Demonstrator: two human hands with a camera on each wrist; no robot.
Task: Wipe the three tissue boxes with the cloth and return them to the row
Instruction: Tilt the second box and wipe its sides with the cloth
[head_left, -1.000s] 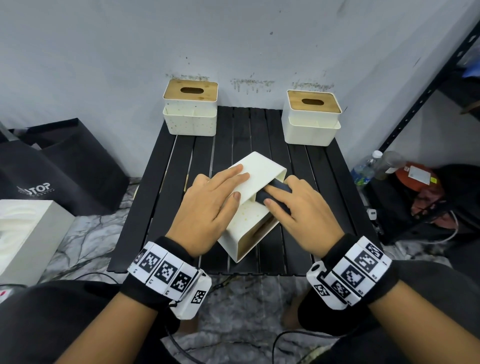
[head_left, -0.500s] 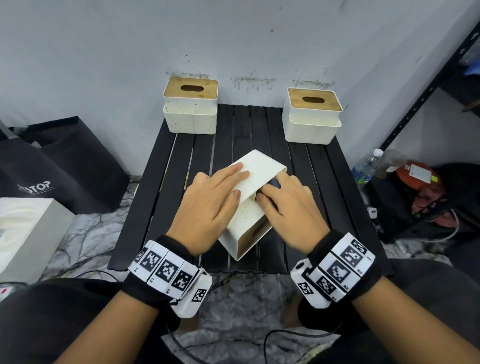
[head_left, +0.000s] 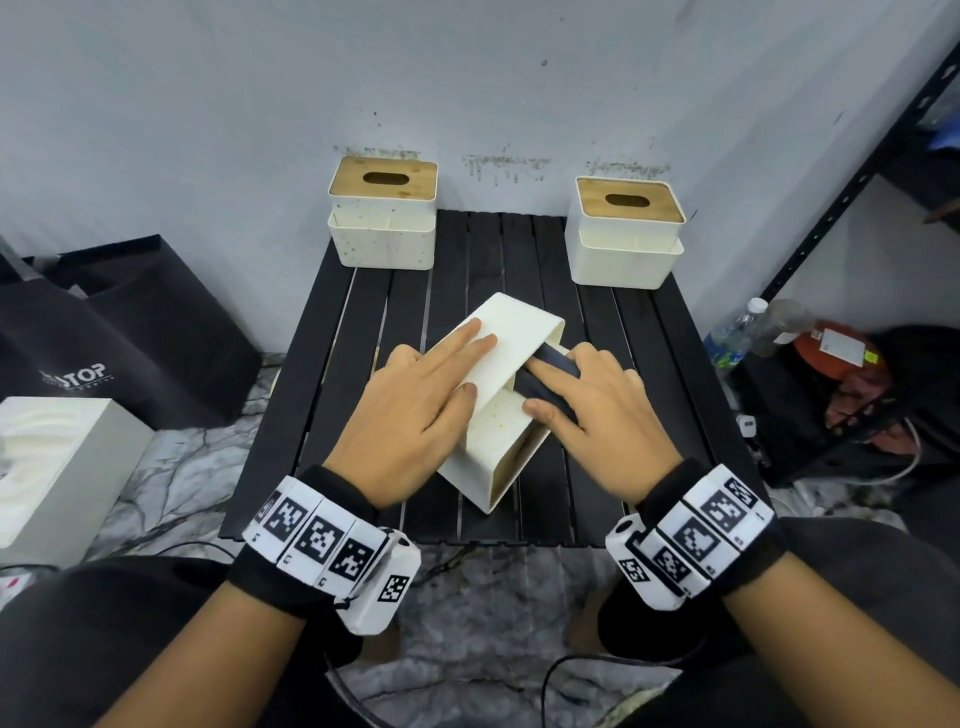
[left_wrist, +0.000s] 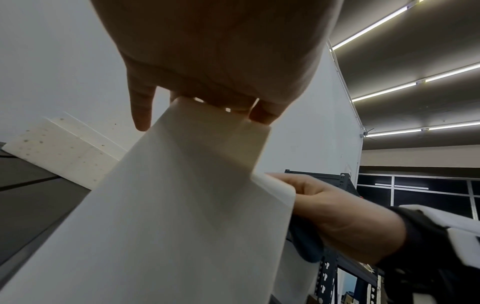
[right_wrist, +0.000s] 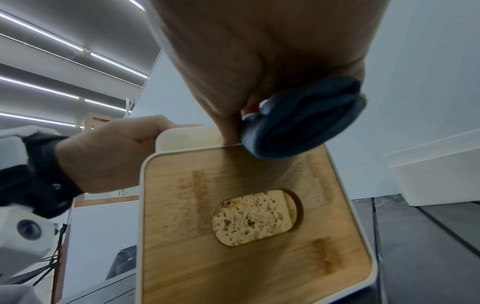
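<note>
One white tissue box (head_left: 514, 332) lies tipped on its side in the middle of the black slatted table (head_left: 337, 364). Its wooden lid (right_wrist: 233, 257) faces me. My left hand (head_left: 415, 405) lies flat on the upper face with straight fingers and steadies it. My right hand (head_left: 587, 410) holds a folded dark blue cloth (head_left: 558, 359) between fingers and thumb and presses it against the box's right side. The right wrist view shows the cloth (right_wrist: 306, 123) at the lid's top edge. Two more white boxes stand upright at the back left (head_left: 382, 218) and back right (head_left: 623, 234), with a gap between them.
The wall rises right behind the back row. Left of the table, a black bag (head_left: 130, 338) and a white carton (head_left: 52, 467) sit on the floor. On the right, bottles (head_left: 737, 332) and a black rack (head_left: 857, 182) stand close to the table.
My right hand slid the cloth toward me along the box's side, then back away again. My left hand and the box stayed nearly still.
</note>
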